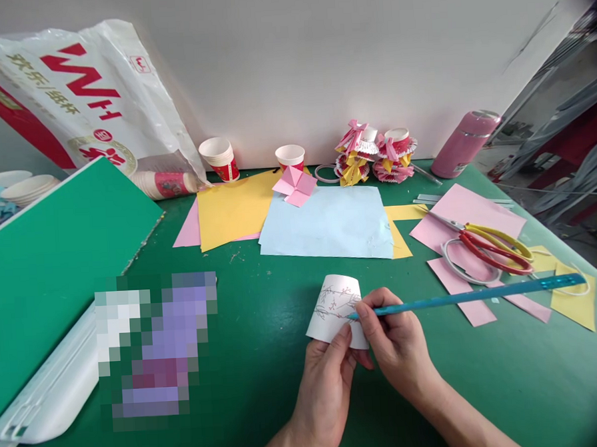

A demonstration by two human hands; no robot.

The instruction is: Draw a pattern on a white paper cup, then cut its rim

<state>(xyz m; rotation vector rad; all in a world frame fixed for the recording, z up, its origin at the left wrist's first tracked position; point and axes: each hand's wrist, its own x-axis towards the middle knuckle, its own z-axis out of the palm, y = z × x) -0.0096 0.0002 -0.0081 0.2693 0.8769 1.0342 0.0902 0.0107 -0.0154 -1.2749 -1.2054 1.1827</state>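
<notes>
A white paper cup [335, 301] with a drawing of thin dark branches and small reddish marks is tilted in my left hand [330, 385], whose fingers wrap round its lower part. My right hand [397, 338] pinches a long blue pencil [462, 298] close to its tip. That tip touches or nearly touches the drawn side of the cup, and the rest of the pencil points off to the right. Part of my left hand's fingers is hidden behind the cup.
Behind my hands lie light blue [326, 225] and yellow sheets [232, 210]. Scissors [494, 243] rest on pink paper at right, near a pink bottle [464, 145]. Paper cups [219, 159] and decorated cups [357, 154] line the wall. A green board [65, 262] leans left.
</notes>
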